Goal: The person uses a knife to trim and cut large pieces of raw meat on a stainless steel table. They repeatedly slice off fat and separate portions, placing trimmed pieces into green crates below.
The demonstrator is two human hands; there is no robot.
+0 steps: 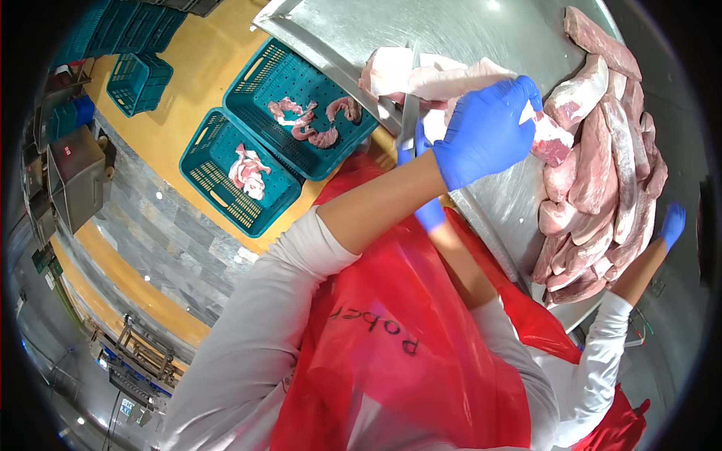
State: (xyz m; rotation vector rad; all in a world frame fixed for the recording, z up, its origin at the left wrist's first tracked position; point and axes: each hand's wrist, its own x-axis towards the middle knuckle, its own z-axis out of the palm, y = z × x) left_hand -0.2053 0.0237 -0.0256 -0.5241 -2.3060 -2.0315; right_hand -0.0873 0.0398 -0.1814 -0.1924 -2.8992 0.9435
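My blue-gloved left hand (481,135) is closed on a pork piece (553,139) with white fat and red flesh, above the steel work table (489,210). My blue-gloved right hand (427,203), partly hidden under my left hand and forearm, grips an upright-pointing knife (410,105). Its blade lies across a long pale slab of pork (380,75) near the table's raised edge. To the right of my left hand lies a large heap of long pork cuts (602,173).
Two teal crates (203,177) with meat scraps stand beside the table on the left. More crates (139,83) and steel equipment (75,180) are farther left. A co-worker's gloved hand (671,225) and white sleeve are at the right, near the heap.
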